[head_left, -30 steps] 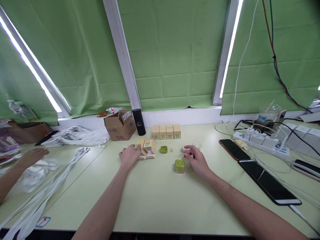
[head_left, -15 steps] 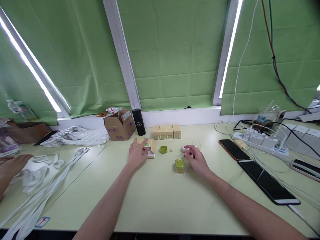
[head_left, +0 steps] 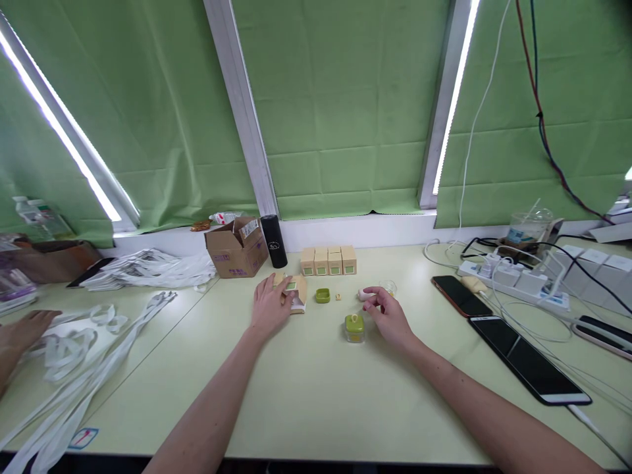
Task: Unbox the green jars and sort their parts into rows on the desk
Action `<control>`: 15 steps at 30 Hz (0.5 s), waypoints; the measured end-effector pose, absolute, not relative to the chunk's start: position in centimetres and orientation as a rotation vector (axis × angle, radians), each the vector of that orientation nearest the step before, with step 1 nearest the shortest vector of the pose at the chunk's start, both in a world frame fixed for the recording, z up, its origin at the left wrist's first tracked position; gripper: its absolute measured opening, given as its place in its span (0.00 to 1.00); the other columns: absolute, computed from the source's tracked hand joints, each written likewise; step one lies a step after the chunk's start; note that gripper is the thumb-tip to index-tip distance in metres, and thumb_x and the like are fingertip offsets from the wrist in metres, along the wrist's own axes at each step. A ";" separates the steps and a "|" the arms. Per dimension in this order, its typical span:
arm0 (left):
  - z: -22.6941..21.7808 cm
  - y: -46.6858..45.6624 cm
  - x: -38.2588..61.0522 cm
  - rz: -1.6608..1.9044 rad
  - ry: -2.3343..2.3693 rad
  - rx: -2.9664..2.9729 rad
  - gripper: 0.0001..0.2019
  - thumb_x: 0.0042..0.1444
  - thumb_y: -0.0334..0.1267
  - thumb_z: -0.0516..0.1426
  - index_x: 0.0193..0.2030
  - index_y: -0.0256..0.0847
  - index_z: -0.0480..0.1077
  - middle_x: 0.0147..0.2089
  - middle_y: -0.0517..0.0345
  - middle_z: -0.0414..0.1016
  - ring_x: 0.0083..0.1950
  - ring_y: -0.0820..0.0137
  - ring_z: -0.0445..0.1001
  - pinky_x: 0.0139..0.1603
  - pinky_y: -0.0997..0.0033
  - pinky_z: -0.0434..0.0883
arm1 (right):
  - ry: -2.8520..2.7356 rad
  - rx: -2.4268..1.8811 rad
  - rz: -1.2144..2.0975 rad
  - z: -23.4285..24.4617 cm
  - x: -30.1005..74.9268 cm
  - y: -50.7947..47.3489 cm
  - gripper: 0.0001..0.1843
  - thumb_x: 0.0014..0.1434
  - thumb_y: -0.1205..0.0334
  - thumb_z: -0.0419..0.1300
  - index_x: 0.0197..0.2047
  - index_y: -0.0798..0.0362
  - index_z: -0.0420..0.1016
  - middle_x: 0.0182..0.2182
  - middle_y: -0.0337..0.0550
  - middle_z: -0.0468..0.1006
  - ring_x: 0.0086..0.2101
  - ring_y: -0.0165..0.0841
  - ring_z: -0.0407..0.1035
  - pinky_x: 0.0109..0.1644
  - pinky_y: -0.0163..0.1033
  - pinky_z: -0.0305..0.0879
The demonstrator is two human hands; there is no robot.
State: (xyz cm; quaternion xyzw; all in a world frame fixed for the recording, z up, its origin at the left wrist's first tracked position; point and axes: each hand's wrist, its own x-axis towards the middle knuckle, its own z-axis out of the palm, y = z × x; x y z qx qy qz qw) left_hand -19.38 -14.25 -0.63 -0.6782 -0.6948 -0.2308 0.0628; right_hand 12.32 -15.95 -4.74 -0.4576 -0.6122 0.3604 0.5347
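Note:
My left hand lies over a small kraft cardboard box, which looks unfolded or lying on its side with a green-edged window; the fingers are bent across it and cover its left part. Thumb and forefinger of my right hand come together at a small whitish piece. Just left of that hand stands a clear cube container with a green lid. Between the hands sit a shallow green tray and a tiny yellowish piece. A clear round part is behind my right hand.
Several kraft boxes stand in a row behind. A carton and a black cylinder stand back left. Phones, cables and a power strip fill the right. Another person's hand touches white straps at left.
My two hands and the pieces near them stay put. At the far left, the other person's hand has shifted slightly on the white straps.

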 end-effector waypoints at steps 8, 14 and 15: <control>0.8 -16.9 -14.5 -1.025 -1.590 -2.746 0.25 0.63 0.41 0.58 0.67 0.47 0.67 0.66 0.45 0.71 0.71 0.52 0.63 0.73 0.47 0.62 | -1.435 -1.106 0.878 -4.7 12.5 -15.7 0.18 0.61 0.50 0.59 0.51 0.48 0.74 0.33 0.40 0.79 0.36 0.39 0.70 0.45 0.45 0.65; 0.1 -18.4 -9.8 -0.736 -1.537 -3.155 0.36 0.53 0.42 0.67 0.69 0.53 0.64 0.65 0.45 0.71 0.71 0.46 0.61 0.68 0.41 0.65 | -1.400 -1.085 0.869 -4.8 12.6 -15.5 0.18 0.62 0.49 0.60 0.51 0.48 0.73 0.34 0.41 0.80 0.38 0.40 0.74 0.47 0.46 0.66; 0.0 -18.4 -9.4 -0.717 -1.547 -3.151 0.35 0.53 0.41 0.67 0.68 0.53 0.66 0.64 0.44 0.71 0.71 0.45 0.61 0.67 0.40 0.65 | -1.398 -1.083 0.867 -4.8 12.6 -15.5 0.18 0.62 0.49 0.60 0.51 0.48 0.73 0.34 0.41 0.80 0.38 0.40 0.74 0.47 0.46 0.67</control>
